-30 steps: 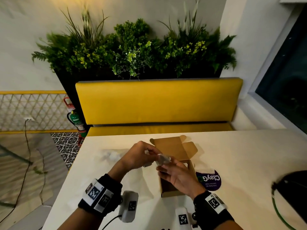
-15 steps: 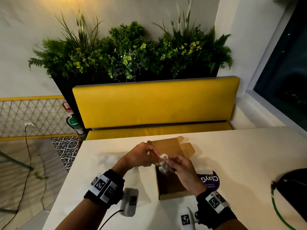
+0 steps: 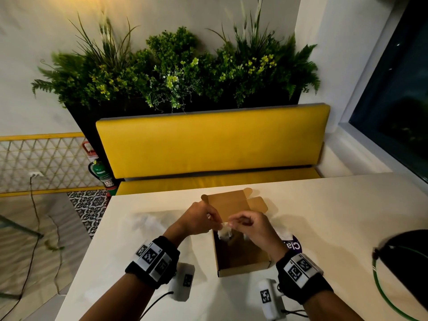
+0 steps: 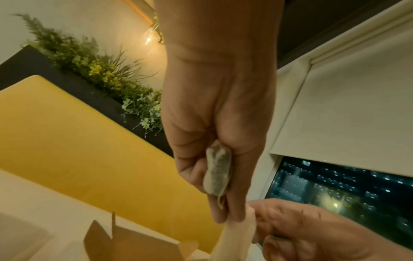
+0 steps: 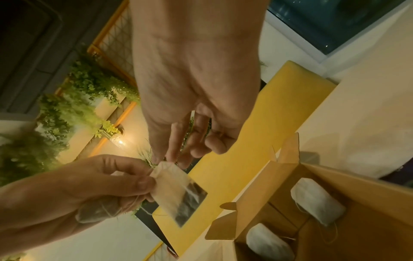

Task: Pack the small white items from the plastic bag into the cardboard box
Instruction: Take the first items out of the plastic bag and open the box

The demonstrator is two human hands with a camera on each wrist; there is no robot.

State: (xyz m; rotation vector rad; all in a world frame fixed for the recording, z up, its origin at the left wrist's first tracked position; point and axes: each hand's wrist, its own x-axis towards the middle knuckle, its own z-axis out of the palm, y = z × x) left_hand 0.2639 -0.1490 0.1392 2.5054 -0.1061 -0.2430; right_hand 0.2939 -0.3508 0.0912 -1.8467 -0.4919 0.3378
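Over the far end of the open cardboard box both hands meet. My left hand and right hand each pinch the top of one small white tea-bag-like sachet, which hangs between them above the box. A second sachet is tucked in my left palm. Two more sachets lie inside the box. The crumpled clear plastic bag lies on the table, left of my left hand and blurred.
A purple round sticker and more crumpled plastic lie right of the box. A black object with a green cord sits at the right table edge. A yellow bench runs behind the table.
My right hand turned from palm-up to palm-down and now pinches the sachet from above. Both hands shifted slightly toward the box's far end, and the sachet now hangs over the opening.
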